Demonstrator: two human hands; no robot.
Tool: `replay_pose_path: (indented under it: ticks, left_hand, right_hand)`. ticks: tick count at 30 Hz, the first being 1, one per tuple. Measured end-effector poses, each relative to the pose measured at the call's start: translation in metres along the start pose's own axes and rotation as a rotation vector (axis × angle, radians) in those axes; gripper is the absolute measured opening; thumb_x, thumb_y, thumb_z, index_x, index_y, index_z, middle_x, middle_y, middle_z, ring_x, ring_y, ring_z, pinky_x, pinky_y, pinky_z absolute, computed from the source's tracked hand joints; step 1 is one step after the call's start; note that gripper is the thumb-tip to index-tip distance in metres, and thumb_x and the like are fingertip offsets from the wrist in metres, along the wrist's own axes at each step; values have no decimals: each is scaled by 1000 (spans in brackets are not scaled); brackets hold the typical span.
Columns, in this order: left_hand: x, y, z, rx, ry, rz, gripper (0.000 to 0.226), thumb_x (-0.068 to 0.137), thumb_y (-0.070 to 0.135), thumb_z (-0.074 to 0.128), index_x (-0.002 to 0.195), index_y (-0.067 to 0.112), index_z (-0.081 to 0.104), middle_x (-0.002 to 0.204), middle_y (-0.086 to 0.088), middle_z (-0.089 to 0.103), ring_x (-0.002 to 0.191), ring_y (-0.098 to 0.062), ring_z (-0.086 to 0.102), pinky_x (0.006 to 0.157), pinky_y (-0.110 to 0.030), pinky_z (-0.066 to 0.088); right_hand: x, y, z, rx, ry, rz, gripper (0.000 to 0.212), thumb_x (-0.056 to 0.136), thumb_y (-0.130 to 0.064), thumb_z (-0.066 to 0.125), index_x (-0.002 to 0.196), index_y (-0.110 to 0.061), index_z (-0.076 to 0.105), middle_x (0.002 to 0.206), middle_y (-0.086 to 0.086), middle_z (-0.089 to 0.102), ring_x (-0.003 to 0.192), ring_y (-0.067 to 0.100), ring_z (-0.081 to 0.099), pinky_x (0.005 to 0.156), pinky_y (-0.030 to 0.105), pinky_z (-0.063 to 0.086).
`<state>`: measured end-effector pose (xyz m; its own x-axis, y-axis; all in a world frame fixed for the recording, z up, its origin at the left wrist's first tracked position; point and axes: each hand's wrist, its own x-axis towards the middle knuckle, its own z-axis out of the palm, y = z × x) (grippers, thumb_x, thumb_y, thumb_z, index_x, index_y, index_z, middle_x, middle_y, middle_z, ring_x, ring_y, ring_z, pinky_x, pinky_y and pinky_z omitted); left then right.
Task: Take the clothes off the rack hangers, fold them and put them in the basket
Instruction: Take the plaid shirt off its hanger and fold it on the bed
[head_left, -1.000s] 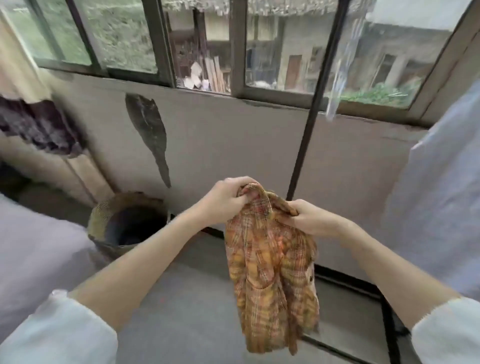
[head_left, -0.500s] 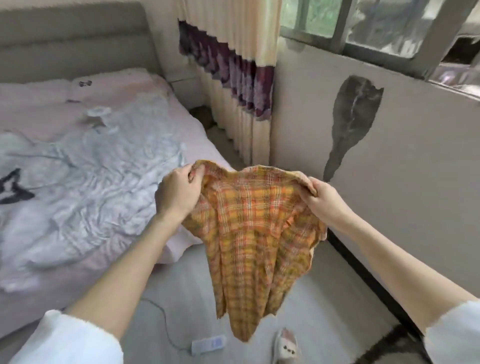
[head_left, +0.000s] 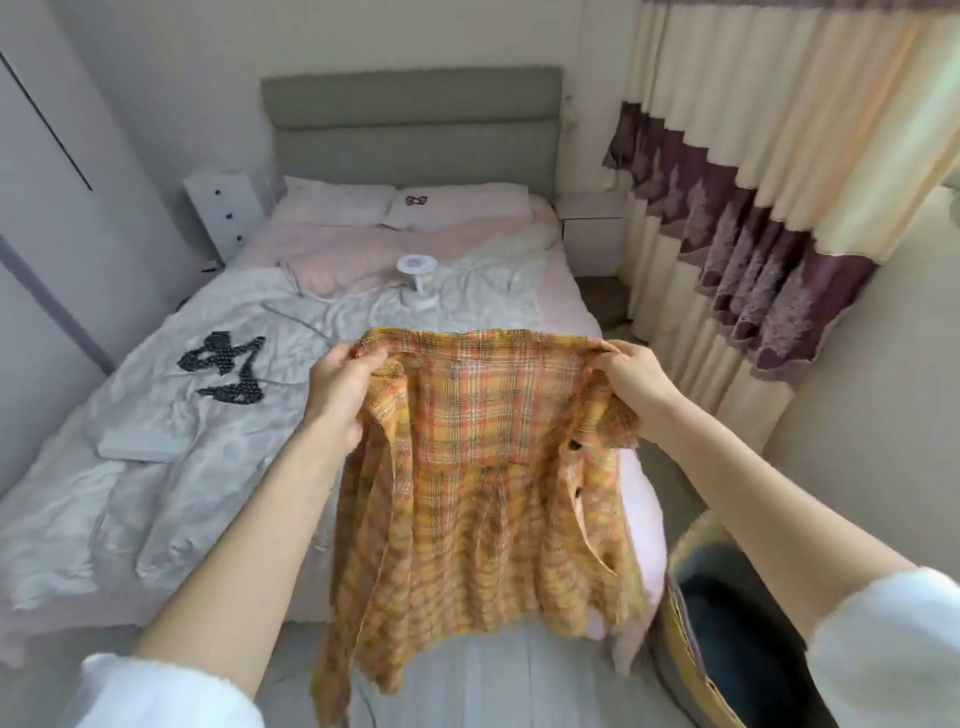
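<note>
An orange and yellow plaid shirt (head_left: 483, 499) hangs spread out in front of me, above the foot of the bed. My left hand (head_left: 340, 392) grips its left shoulder and my right hand (head_left: 631, 379) grips its right shoulder, so the collar edge is stretched flat between them. The shirt's hem dangles free near the floor. A woven basket (head_left: 691, 660) with something dark inside stands low at the right, partly hidden by my right arm. No rack or hangers are in view.
The bed (head_left: 156, 467) carries a crumpled white cover with a black bow print, pink pillows and a small white fan (head_left: 415, 270). Cream and purple curtains (head_left: 753, 208) hang on the right. A white nightstand (head_left: 223, 213) stands at the far left of the headboard.
I have turned left from the window and rack to face the bed. The shirt went from bunched between my hands to spread wide by its shoulders.
</note>
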<state>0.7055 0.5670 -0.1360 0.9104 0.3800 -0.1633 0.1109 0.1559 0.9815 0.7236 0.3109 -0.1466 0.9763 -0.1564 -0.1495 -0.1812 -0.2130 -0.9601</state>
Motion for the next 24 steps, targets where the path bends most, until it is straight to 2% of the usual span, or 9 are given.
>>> replay_pose_path:
  ticks: [4, 8, 11, 13, 17, 19, 20, 22, 24]
  left_hand:
    - [62, 21, 10, -116, 109, 21, 13, 86, 4, 60, 93, 14, 63, 85, -3, 67, 73, -17, 64, 65, -28, 52]
    - [118, 41, 15, -166, 127, 119, 12, 86, 3, 59, 86, 15, 60, 74, 0, 66, 64, -14, 62, 57, -26, 50]
    - [171, 46, 22, -212, 140, 178, 12, 86, 1, 57, 86, 14, 58, 79, -3, 63, 70, -15, 62, 64, -33, 53]
    - [207, 50, 28, -222, 146, 218, 11, 86, 3, 59, 94, 11, 58, 86, -4, 63, 80, -19, 62, 72, -39, 53]
    - [319, 67, 43, -179, 92, 261, 11, 87, 7, 60, 91, 16, 58, 86, 2, 63, 80, -14, 62, 75, -38, 53]
    - [374, 77, 54, -113, 20, 301, 18, 86, 11, 62, 101, 20, 59, 98, 2, 64, 92, -13, 62, 85, -40, 52]
    - [399, 78, 59, -46, -36, 302, 33, 85, 16, 64, 117, 19, 55, 112, 1, 63, 105, -14, 60, 95, -41, 48]
    - [463, 70, 69, 130, -203, 199, 74, 85, 26, 65, 146, 24, 24, 146, -2, 40, 132, -17, 41, 108, -41, 31]
    - [506, 40, 75, 335, -281, 70, 91, 84, 36, 63, 149, 33, 0, 157, 0, 15, 142, -19, 22, 114, -45, 20]
  right_hand:
    - [75, -34, 40, 301, -43, 114, 23, 90, -1, 41, 73, -6, 56, 40, 5, 54, 41, 17, 53, 48, 23, 43]
    - [135, -56, 78, 415, -45, 112, 14, 87, -1, 42, 82, -4, 54, 43, 4, 51, 44, 19, 41, 46, 26, 29]
    - [183, -73, 107, 470, -73, 71, 11, 87, -1, 42, 84, -5, 52, 60, 9, 45, 42, 13, 34, 44, 24, 24]
    - [216, -87, 126, 477, -76, 49, 7, 88, -3, 43, 88, -6, 49, 66, 9, 45, 43, 12, 39, 44, 23, 28]
    - [308, -123, 176, 420, -2, -17, 6, 91, -9, 44, 89, -10, 50, 76, 6, 51, 67, 15, 52, 56, 22, 46]
    - [353, -138, 198, 395, -37, -81, 7, 90, -15, 49, 95, -12, 52, 91, 5, 60, 86, 18, 60, 75, 27, 52]
    - [375, -139, 208, 345, -94, -109, 22, 87, -22, 55, 106, -13, 52, 103, 5, 61, 98, 19, 60, 86, 33, 50]
    - [420, -139, 237, 204, -210, -82, 66, 79, -37, 65, 136, -21, 35, 130, 0, 52, 119, 19, 49, 103, 41, 39]
    - [449, -117, 261, 83, -288, -16, 88, 81, -39, 65, 149, -26, 10, 135, -7, 42, 126, 14, 41, 109, 37, 31]
